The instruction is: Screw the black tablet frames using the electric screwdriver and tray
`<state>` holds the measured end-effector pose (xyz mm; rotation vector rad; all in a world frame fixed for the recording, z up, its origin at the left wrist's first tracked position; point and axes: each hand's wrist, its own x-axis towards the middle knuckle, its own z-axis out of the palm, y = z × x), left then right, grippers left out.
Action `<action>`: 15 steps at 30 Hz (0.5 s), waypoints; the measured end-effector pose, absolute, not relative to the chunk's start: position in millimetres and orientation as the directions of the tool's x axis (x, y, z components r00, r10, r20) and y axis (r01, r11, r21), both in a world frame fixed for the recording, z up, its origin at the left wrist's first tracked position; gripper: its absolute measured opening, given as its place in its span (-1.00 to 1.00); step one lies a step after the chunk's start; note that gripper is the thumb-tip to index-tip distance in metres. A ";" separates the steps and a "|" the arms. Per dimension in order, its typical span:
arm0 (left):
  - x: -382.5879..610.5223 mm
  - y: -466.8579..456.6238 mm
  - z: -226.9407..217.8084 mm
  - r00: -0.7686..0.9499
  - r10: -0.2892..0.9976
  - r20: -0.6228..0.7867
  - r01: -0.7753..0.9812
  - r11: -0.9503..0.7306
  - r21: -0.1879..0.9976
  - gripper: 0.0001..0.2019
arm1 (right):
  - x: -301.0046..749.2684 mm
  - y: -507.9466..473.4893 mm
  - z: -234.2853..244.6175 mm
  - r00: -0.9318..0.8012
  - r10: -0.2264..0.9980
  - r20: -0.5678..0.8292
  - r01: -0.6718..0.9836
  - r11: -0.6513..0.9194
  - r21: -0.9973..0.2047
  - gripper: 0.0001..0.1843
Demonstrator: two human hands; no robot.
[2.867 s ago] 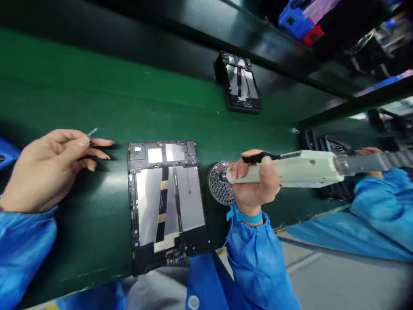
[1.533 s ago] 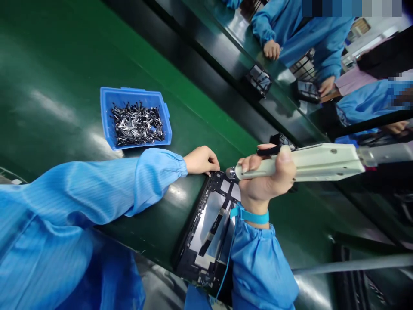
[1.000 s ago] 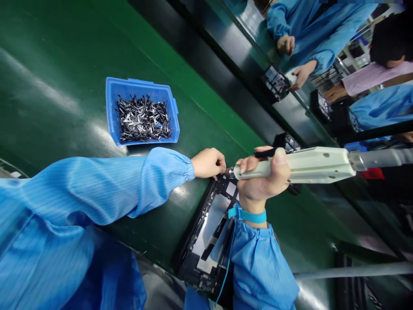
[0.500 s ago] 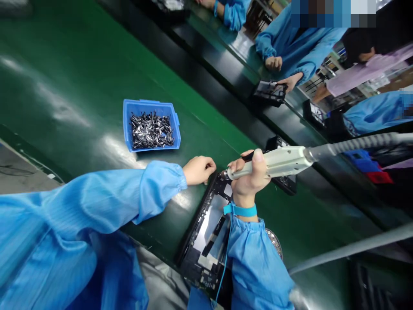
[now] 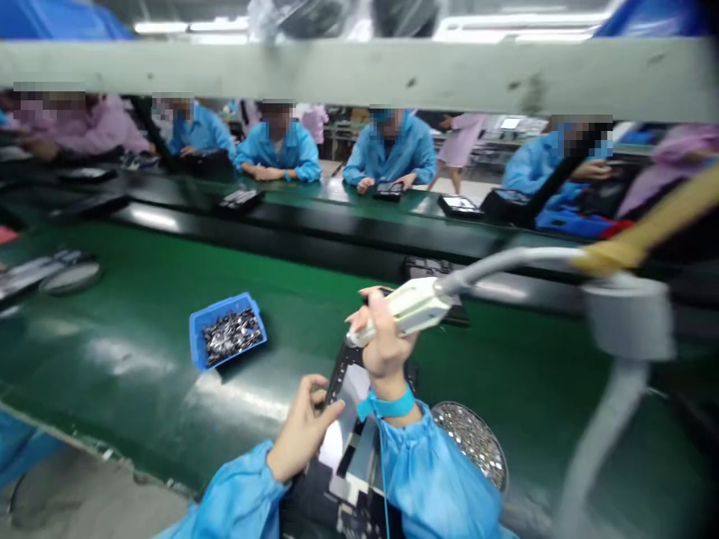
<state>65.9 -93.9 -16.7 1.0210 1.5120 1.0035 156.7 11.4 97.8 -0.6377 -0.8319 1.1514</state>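
My right hand (image 5: pixel 383 337) is wrapped round a pale electric screwdriver (image 5: pixel 407 308), its tip pointing down-left at the top edge of an opened tablet chassis (image 5: pixel 344 419) lying on the green belt in front of me. My left hand (image 5: pixel 303 434) rests on the left edge of the chassis, thumb and fingers curled against it. A blue wrist strap (image 5: pixel 387 406) circles my right wrist. A grey hose runs from the screwdriver up to the right.
A blue bin of small metal parts (image 5: pixel 228 338) sits left of the chassis. A round perforated screw dish (image 5: pixel 472 442) lies at the right. Another chassis (image 5: pixel 432 271) rests further back. Several people in blue coats sit along the far bench (image 5: pixel 292 206).
The camera has swung up and levelled, so the far bench and the people there show. My left hand slid from the chassis's top corner down to its left edge. The screwdriver stays at the top edge.
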 end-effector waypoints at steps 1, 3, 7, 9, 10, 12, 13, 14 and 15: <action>57.6 -75.7 -12.0 -0.153 0.938 -0.312 0.045 0.322 0.945 -0.55 | 160.4 7.9 98.6 0.144 0.965 0.218 -0.532 0.261 -0.805 -0.60; 40.1 -28.6 3.1 -0.236 0.906 -0.353 0.039 0.371 0.928 -0.45 | 174.8 -2.8 99.1 0.058 0.978 0.201 -0.519 0.201 -0.831 -0.62; 13.5 80.4 40.7 -0.362 0.886 -0.291 0.189 0.375 0.908 -0.48 | 218.6 -34.6 86.8 -0.089 0.986 0.140 -0.357 0.100 -0.929 -0.55; 8.0 123.8 55.6 -0.409 0.878 -0.248 0.263 0.373 0.890 -0.61 | 237.3 -48.3 73.7 -0.077 0.995 0.068 -0.293 0.043 -0.955 -0.53; 7.2 139.7 61.7 -0.427 0.876 -0.224 0.300 0.371 0.879 -0.66 | 244.4 -53.1 66.6 -0.053 0.998 0.042 -0.283 0.025 -0.959 -0.51; 8.6 159.3 72.4 -0.453 0.876 -0.166 0.377 0.357 0.854 -0.69 | 253.4 -58.3 53.5 -0.013 1.000 0.027 -0.303 0.021 -0.953 -0.47; 10.3 163.4 77.3 -0.462 0.877 -0.134 0.419 0.348 0.839 -0.68 | 255.6 -59.4 48.3 0.002 0.999 0.032 -0.319 0.031 -0.947 -0.46; 12.5 164.6 82.1 -0.466 0.879 -0.098 0.462 0.336 0.820 -0.67 | 256.8 -60.2 44.6 0.017 0.999 0.037 -0.331 0.040 -0.943 -0.46; 15.5 163.5 86.9 -0.466 0.883 -0.060 0.508 0.323 0.798 -0.66 | 257.2 -61.4 42.2 0.036 0.999 0.036 -0.336 0.046 -0.941 -0.46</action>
